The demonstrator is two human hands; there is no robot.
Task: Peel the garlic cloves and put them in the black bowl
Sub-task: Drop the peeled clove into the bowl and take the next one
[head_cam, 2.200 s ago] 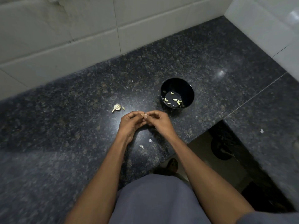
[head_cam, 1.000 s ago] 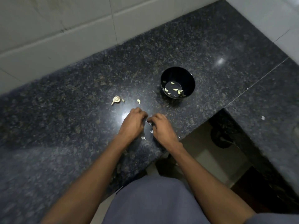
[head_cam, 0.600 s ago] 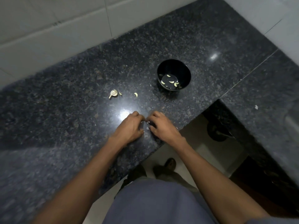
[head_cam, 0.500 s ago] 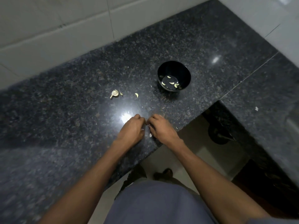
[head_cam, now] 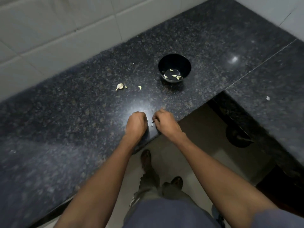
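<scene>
The black bowl [head_cam: 162,65] stands on the dark granite counter [head_cam: 69,116] with several peeled cloves [head_cam: 174,74] in its bottom. Left of it a single peeled clove [head_cam: 139,87] lies on the counter, and farther left an unpeeled garlic piece [head_cam: 119,86] with a small bit beside it. My left hand [head_cam: 136,125] is curled into a fist at the counter's front edge; its inside is hidden. My right hand [head_cam: 165,125] sits beside it, fingertips curled at tiny white skin scraps [head_cam: 152,125] between the two hands.
White tiled walls close the counter at the back and right. A second granite slab [head_cam: 271,83] with a white scrap [head_cam: 268,98] joins on the right. A gap below the edge shows the floor and my feet [head_cam: 146,160].
Both hands dropped from mid-air peeling down to the counter's front edge. A peeled clove now lies on the counter left of the bowl. The camera view shifted back.
</scene>
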